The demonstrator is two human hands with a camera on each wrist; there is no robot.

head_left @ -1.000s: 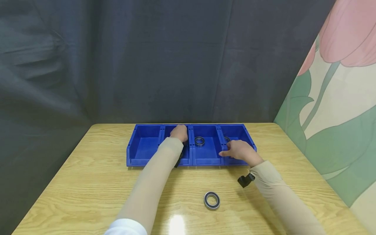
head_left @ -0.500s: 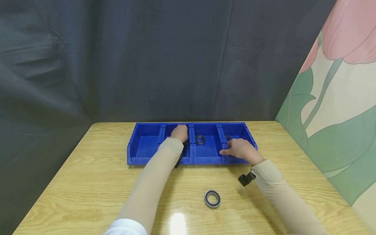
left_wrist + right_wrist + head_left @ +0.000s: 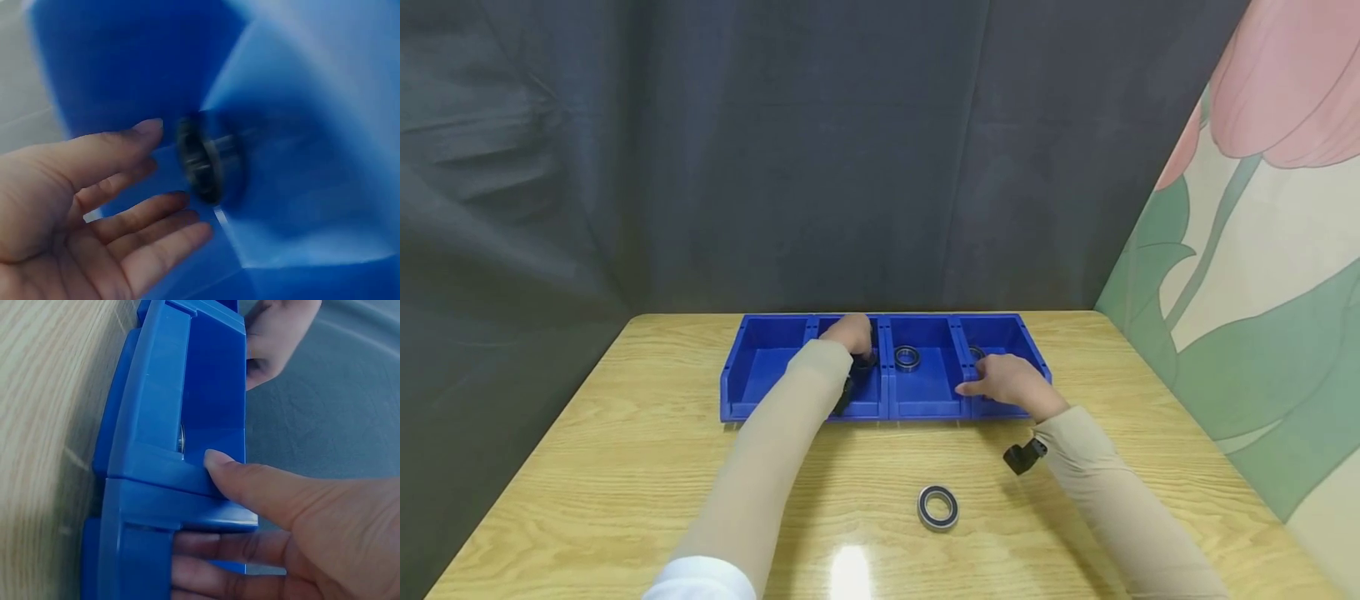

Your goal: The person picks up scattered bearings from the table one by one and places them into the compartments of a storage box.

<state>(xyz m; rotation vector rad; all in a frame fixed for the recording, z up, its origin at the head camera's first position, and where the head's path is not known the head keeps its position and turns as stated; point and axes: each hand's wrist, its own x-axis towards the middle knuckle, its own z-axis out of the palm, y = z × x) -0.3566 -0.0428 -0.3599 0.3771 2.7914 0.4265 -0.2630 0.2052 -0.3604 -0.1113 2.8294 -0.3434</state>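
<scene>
My left hand (image 3: 852, 333) reaches into the second blue bin (image 3: 868, 408) from the left. In the left wrist view its fingers are spread and relaxed, holding nothing, just beside a blurred ball bearing (image 3: 216, 169) in that bin. My right hand (image 3: 1011, 383) grips the wall between the third and fourth bins; in the right wrist view the thumb is on one side of the divider (image 3: 206, 509), the fingers on the other. One bearing (image 3: 907, 368) lies in the third bin, and another (image 3: 980, 351) is partly hidden behind the right hand in the fourth.
On the wooden table (image 3: 625, 483), in front of the bins, lies a further bearing (image 3: 953, 510). The leftmost bin (image 3: 767, 375) shows a bare floor. A dark curtain (image 3: 850, 167) hangs behind the table, and a flower-painted wall (image 3: 1262, 333) borders the right side.
My left hand has shifted slightly leftward inside the second bin, its wrist turning a little. The right hand stays on the divider. The head view has moved marginally.
</scene>
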